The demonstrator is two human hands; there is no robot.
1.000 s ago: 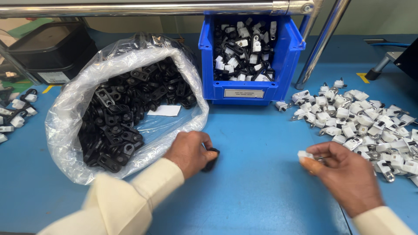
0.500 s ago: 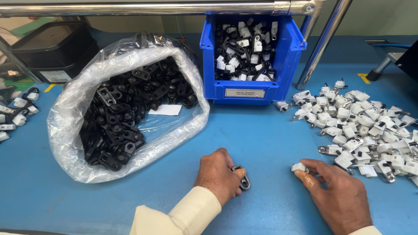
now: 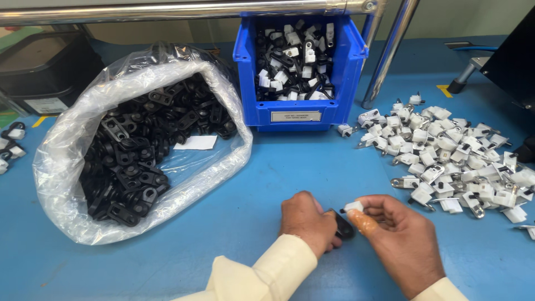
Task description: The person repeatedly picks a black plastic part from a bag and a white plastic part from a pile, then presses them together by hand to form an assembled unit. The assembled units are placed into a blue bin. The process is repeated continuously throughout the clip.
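So down at about 6 o'clock both hands meet over the flat blue worktop [image 3: 267, 184]: the left hand [image 3: 305, 220] is curled shut around a small black plastic clip piece [image 3: 343, 227], which pokes out on its right side, and the right hand [image 3: 398, 237] pinches a small white plastic block with a metal bit [image 3: 353, 207] between thumb and fingertips, holding it right against the black piece just above the surface. Cream sleeves [image 3: 267, 273] run off the bottom edge. At 9 to 10 o'clock sits a clear crinkly plastic bag [image 3: 61, 161], mouth open, full of more black plastic clip parts [image 3: 139, 145], with a little white paper slip [image 3: 195, 142] lying inside near its mouth. Up at 12 o'clock there's a blue plastic storage bin [image 3: 301, 108] holding a mix of black and white joined parts [image 3: 292, 56], with a label card on its front. At 3 o'clock a loose heap of white plastic blocks with metal tabs [image 3: 451, 153] is spread over the worktop, well apart from the bag. A shiny metal rail [image 3: 167, 11] crosses the top, and a slanted metal post [image 3: 390, 53] comes down just right of the bin. A dark plastic tub [image 3: 44, 69] sits at the far 10 o'clock corner, and a few finished-looking bits [image 3: 11, 142] lie at the left edge.
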